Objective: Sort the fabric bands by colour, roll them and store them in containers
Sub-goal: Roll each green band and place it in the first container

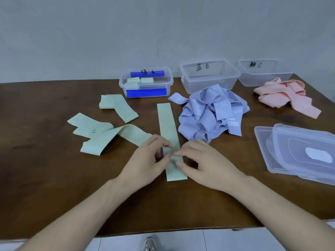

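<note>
Left hand (148, 160), lower centre of the frame: forearm entering from the lower left corner, palm down, thumb and forefinger curled together and pinching the left edge of the flat green band (169, 131). Right hand (203, 163), just right of it: forearm entering from the lower right corner, fingertips drawn in and pinching the same band at its right edge, so both hands meet over the strip above its near end. The band lies straight, running from the centre of the frame down toward the near table edge, its near end square and free of the hands. Loose green bands (101, 134), left of centre: two or three strips, folded and overlapping, one touching the left hand's knuckles; bare brown table (45, 169) spreads wide to the left and toward the front edge. Green-labelled container (146, 82), upper centre: clear with blue clips, holding three rolled green bands (139, 80). Blue-labelled container (208, 75), right of it, against the wall. Blue bands (212, 113), centre right: a tangled heap touching that box's front and lying just beside the straight strip. Pink-labelled container (262, 73), upper right. Pink bands (284, 95), a heap in front of it, near the table's right edge. Clear lids (299, 153), right edge, stacked.
</note>
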`<state>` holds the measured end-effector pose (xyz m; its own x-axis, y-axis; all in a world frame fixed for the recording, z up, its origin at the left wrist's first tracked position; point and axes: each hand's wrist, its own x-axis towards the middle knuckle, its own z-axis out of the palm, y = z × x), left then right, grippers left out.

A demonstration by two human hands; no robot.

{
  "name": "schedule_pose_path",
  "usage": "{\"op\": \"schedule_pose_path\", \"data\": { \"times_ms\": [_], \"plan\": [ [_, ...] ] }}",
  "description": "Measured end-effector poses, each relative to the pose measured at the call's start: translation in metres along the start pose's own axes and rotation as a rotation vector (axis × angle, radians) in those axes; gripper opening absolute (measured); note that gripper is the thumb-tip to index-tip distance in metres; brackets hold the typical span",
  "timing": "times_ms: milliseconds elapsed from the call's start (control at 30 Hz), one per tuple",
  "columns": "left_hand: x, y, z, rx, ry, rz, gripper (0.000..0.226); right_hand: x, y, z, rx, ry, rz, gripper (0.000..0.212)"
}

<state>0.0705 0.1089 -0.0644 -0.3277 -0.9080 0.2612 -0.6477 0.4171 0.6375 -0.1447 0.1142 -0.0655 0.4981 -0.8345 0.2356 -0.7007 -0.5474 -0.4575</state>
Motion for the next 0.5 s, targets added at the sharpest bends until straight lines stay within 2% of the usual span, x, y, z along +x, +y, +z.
{"op": "schedule_pose_path", "data": {
  "times_ms": [100, 200, 300, 500],
  "plan": [
    [-0.033, 0.004, 0.004, 0.047, -0.034, 0.017, 0.025, -0.022, 0.002, 0.006, -0.072, -0.017, -0.063, 0.044],
    [-0.05, 0.003, 0.005, 0.202, -0.073, 0.05, 0.038, -0.035, 0.003, 0.015, -0.182, -0.039, -0.092, 0.044],
    [-0.055, 0.004, 0.01, 0.285, -0.032, 0.114, 0.031, -0.039, 0.002, 0.021, -0.199, 0.031, -0.121, 0.035],
    [-0.064, 0.012, 0.021, 0.293, 0.052, 0.138, 0.022, -0.044, -0.004, 0.024, -0.203, 0.091, -0.168, 0.016]
  ]
}}
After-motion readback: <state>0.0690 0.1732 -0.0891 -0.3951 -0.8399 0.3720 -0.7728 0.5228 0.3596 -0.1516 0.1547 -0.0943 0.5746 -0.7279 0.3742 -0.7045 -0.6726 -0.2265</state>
